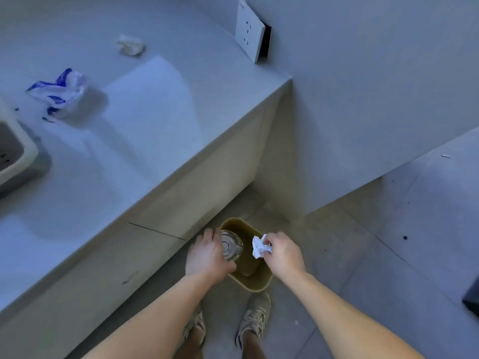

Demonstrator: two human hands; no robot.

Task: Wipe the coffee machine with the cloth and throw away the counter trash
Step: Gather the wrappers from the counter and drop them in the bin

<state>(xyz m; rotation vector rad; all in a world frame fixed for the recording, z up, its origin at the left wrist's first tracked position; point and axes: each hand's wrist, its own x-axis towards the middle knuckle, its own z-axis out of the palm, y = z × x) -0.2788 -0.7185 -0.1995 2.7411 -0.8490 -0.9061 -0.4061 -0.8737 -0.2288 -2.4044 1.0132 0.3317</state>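
Head view showed your left hand (207, 255) grasping a clear cup (231, 245) and your right hand (283, 252) pinching a crumpled paper (260, 246), both directly above the bin (255, 282) at lower centre, ready to drop.

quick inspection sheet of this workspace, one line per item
surface: grey counter, mostly bare
job's things: crumpled white paper and clear plastic bottle held over the olive bin on the floor
clutter: blue-and-white wrapper and crumpled tissue on the counter
grips: left hand closed on the bottle; right hand pinching the paper
cables: nothing seen
surroundings: wall socket, tiled floor, appliance edge at left
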